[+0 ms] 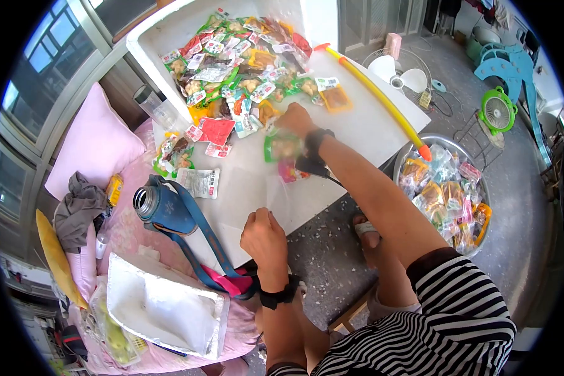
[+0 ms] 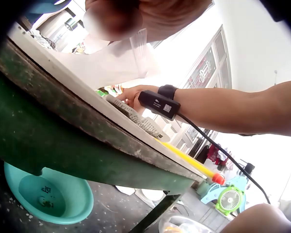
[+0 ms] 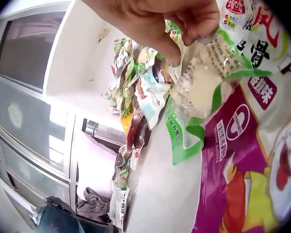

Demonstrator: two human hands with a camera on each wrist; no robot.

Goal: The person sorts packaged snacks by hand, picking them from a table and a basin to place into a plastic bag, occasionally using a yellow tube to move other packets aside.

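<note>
My right hand (image 1: 297,122) pinches a clear, green-edged food packet (image 3: 196,87) with pale pieces inside, blurred in the head view. Close beside this packet, the right wrist view has a large purple-and-white printed plastic bag (image 3: 233,126). In the head view, the bag's pink part (image 1: 289,172) shows below the packet. Lower on the white tabletop side, my left hand (image 1: 265,241) has its fingers curled. The left wrist view shows its fingers gripping the whitish see-through end of the plastic bag (image 2: 109,65). Several food packets (image 1: 232,81) are heaped ahead of my right hand.
A white foam box (image 1: 163,69) lies behind the heap on the white table (image 1: 244,182). A yellow stick (image 1: 382,97) runs along the right edge. A metal basin (image 1: 476,247) of filled bags stands on the floor. At left are a blue bottle (image 1: 169,203) and foam piece (image 1: 169,307).
</note>
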